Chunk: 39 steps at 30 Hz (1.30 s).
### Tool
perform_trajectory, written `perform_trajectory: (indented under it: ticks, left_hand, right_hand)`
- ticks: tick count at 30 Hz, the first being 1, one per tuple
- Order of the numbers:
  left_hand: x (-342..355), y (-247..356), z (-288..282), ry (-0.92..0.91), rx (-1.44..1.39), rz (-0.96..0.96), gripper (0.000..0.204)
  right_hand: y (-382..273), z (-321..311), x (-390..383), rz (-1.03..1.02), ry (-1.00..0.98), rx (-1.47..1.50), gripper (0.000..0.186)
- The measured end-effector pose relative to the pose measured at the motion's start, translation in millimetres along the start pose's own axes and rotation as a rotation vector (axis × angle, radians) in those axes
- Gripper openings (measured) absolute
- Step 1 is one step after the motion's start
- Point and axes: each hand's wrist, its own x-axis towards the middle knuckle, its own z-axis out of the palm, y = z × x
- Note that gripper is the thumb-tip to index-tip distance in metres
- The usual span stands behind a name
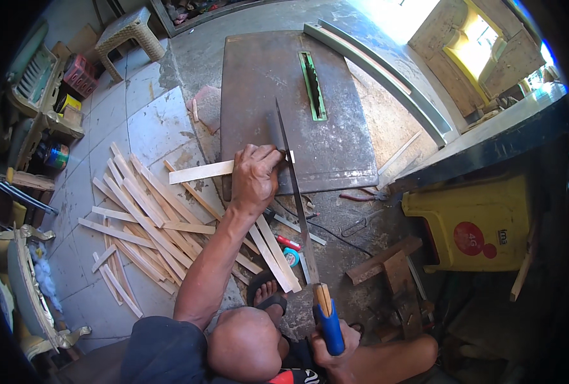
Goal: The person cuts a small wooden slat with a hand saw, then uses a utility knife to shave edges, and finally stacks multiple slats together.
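Note:
My left hand [256,174] is closed over a pale wooden strip [198,172], pressing it onto the brown metal table top [252,77]. The strip sticks out to the left of the hand, and its short end shows just past the saw blade on the right. My right hand [335,352] grips the blue and wooden handle of a handsaw [301,214], low in the view. The long thin blade runs away from me and crosses the strip close by my left fingertips. How deep its teeth sit in the wood I cannot make out.
Many loose wooden strips [150,224] lie on the tiles at the left. A green-edged slot with a toothed blade [312,86] is set in the table. A teal tape measure [291,256] lies near my foot. A yellow stool [476,224] stands right, below a metal-edged bench [489,137].

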Motion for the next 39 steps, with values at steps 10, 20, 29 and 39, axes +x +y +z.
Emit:
perform_trajectory:
  ticks: [10, 20, 29, 39]
  left_hand:
    - [2, -7, 4, 0.023, 0.002, 0.021, 0.018]
    - [2, -6, 6, 0.014, -0.010, 0.010, 0.017]
    - [2, -4, 6, 0.018, -0.019, 0.010, 0.018]
    - [5, -8, 4, 0.019, -0.012, 0.015, 0.017]
  right_hand:
    - [-3, -11, -3, -0.002, 0.014, -0.004, 0.014]
    - [-5, -14, 7, 0.019, -0.027, 0.040, 0.009]
    - [-8, -17, 12, -0.007, -0.036, -0.025, 0.011]
    - [-9, -7, 23, 0.028, -0.046, 0.001, 0.011]
